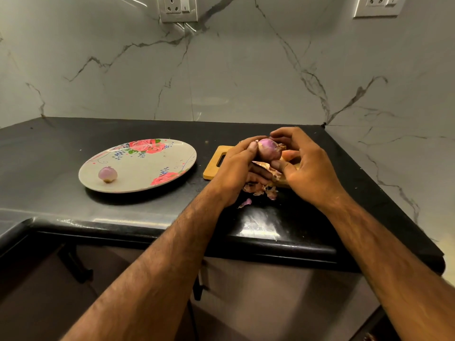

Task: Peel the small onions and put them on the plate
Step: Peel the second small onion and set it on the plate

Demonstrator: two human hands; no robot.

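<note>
Fingers [283, 134] of both hands are curling round an onion [269, 150], right of the plate [147, 166].
Left hand [236, 166] is gripping it, right hand [305, 168] is pinching it; peeling looks unfinished, so remaining skin is likely needing stripping before plating.

A glossy black worktop [73, 134] runs into a corner beneath a white marble wall [221, 70] with grey veins. A wooden board [210, 172] with a slot handle lies flat on the worktop, right of centre, partly hidden. Two white sockets sit high on the wall, one [177, 7] near the middle, one [379, 4] far right. Brown cabinet fronts [270, 291] stand below the worktop's edge.
</note>
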